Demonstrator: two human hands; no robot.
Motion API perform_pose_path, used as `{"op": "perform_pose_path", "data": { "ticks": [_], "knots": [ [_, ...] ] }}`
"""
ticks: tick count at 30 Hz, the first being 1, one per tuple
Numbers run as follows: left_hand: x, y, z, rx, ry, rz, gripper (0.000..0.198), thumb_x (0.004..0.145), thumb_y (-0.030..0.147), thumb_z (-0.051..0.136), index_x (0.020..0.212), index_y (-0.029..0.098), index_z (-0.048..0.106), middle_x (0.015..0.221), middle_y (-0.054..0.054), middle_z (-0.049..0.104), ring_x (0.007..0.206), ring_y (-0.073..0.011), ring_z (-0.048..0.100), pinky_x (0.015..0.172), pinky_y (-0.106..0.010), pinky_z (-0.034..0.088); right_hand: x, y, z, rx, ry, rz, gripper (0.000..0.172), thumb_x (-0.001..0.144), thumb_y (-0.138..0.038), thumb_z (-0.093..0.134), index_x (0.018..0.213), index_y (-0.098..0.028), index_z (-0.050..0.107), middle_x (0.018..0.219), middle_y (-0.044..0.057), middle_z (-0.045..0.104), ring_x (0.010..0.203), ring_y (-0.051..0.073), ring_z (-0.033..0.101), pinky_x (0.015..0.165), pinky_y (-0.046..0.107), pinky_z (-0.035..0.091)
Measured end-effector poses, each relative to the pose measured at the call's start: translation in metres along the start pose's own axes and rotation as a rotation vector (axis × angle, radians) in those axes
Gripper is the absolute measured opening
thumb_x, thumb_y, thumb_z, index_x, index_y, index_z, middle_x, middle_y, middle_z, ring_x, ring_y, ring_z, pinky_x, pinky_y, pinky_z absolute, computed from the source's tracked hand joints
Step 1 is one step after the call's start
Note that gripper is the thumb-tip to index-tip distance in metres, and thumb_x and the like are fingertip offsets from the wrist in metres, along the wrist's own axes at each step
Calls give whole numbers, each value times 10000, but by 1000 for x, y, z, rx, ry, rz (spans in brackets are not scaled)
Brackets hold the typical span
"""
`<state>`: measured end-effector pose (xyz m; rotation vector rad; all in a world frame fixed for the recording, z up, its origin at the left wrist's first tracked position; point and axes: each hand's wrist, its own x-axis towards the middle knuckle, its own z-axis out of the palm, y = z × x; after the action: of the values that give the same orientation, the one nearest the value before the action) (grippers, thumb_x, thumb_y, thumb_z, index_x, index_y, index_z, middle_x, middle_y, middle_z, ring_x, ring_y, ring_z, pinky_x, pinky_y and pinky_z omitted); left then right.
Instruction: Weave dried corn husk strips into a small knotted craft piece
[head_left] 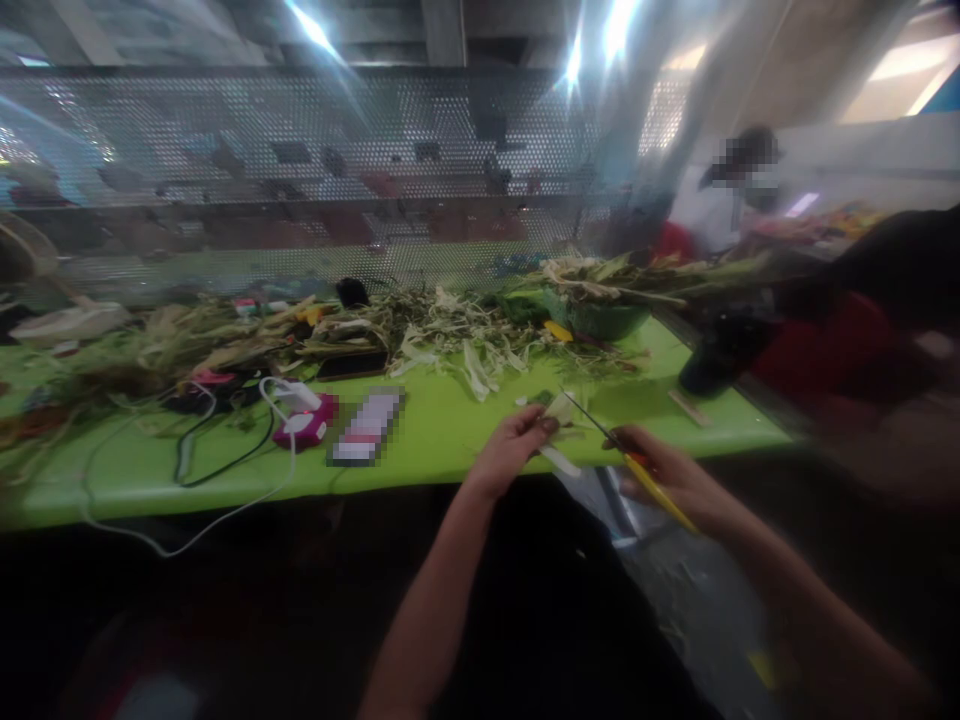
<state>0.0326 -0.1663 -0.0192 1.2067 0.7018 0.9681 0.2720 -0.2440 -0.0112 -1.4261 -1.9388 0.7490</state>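
Near the front edge of the green table (442,440), my left hand (517,445) pinches a pale green-white strip of husk (561,407). Another pale strip (560,461) hangs just below those fingers. My right hand (664,475) is closed round a yellow-handled tool (660,492) with a thin metal blade. Its tip points up and left, reaching close to the husk strip; whether it touches cannot be made out. Blur hides whether the tool is a knife or scissors.
Husk scraps (465,340) cover the back of the table. A green basin (600,315) holds long dried leaves. At left lie a phone (367,428), a magenta power socket (306,420) and a white cable (187,548). A dark cylindrical object (716,350) stands right; people sit beyond.
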Motion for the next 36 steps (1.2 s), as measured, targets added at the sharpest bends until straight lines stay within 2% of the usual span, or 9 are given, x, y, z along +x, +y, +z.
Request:
{"op": "perform_pose_path", "data": {
  "ticks": [6, 9, 14, 21, 24, 26, 30, 33, 36],
  "knots": [
    [-1, -1, 0, 57, -33, 1, 338, 755, 463, 730, 918, 167, 746, 809, -39, 675, 628, -93, 487, 567, -200, 349, 0, -1, 0, 17, -1, 27, 471, 817, -489, 682, 1190, -213, 603, 986, 56, 668, 856, 240, 624, 742, 320, 530],
    [-1, 0, 1, 25, -23, -21, 327, 735, 446, 749, 889, 157, 743, 744, -33, 649, 636, -103, 498, 569, -200, 356, 1, 0, 1, 21, 23, 27, 471, 804, -490, 693, 1182, -217, 624, 936, 53, 677, 837, 241, 627, 724, 319, 531],
    [-1, 1, 3, -30, 49, -71, 335, 642, 388, 822, 861, 150, 737, 738, -48, 660, 660, -129, 535, 568, -211, 370, 3, 5, 3, 16, 55, 29, 454, 777, -514, 709, 1119, -217, 666, 907, 48, 694, 818, 245, 637, 708, 324, 534],
    [-1, 2, -1, 51, -28, -4, 349, 728, 476, 739, 883, 163, 741, 737, -27, 656, 636, -102, 511, 554, -198, 352, 5, 14, 2, -27, 121, 41, 394, 814, -529, 666, 1040, -207, 679, 970, 54, 711, 848, 254, 664, 721, 315, 525],
    [0, 6, -8, 18, 16, -4, 375, 697, 497, 769, 875, 168, 748, 737, -25, 658, 627, -92, 505, 539, -192, 348, 18, 33, -11, -191, 218, 92, 436, 834, -525, 629, 1108, -188, 657, 987, 88, 720, 829, 268, 670, 716, 340, 511],
    [1, 10, -16, -31, 105, -6, 413, 661, 514, 795, 898, 180, 745, 779, -20, 678, 607, -75, 493, 525, -184, 338, 30, 52, -25, -407, 278, 162, 451, 841, -514, 608, 1136, -175, 648, 956, 109, 721, 827, 287, 665, 706, 354, 488],
    [0, 26, -36, -50, 247, 100, 443, 696, 533, 767, 980, 194, 733, 891, -34, 723, 585, -58, 456, 503, -184, 317, 50, 87, -53, -673, 271, 258, 452, 870, -395, 555, 1265, -177, 590, 1048, 126, 704, 877, 273, 658, 721, 335, 465],
    [-2, 38, -49, -31, 288, 211, 350, 731, 480, 759, 927, 191, 731, 946, -52, 727, 655, -82, 506, 537, -198, 357, 59, 89, -59, -861, 297, 307, 421, 904, -414, 524, 1222, -158, 627, 1086, 175, 674, 928, 315, 640, 741, 378, 471],
    [-1, 44, -56, 27, 315, 264, 317, 696, 402, 804, 920, 194, 717, 908, -40, 702, 746, -115, 562, 597, -206, 405, 67, 72, -40, -869, 345, 178, 454, 955, -450, 464, 1285, -171, 602, 1214, 188, 631, 1073, 339, 604, 862, 430, 477]
  ]
}}
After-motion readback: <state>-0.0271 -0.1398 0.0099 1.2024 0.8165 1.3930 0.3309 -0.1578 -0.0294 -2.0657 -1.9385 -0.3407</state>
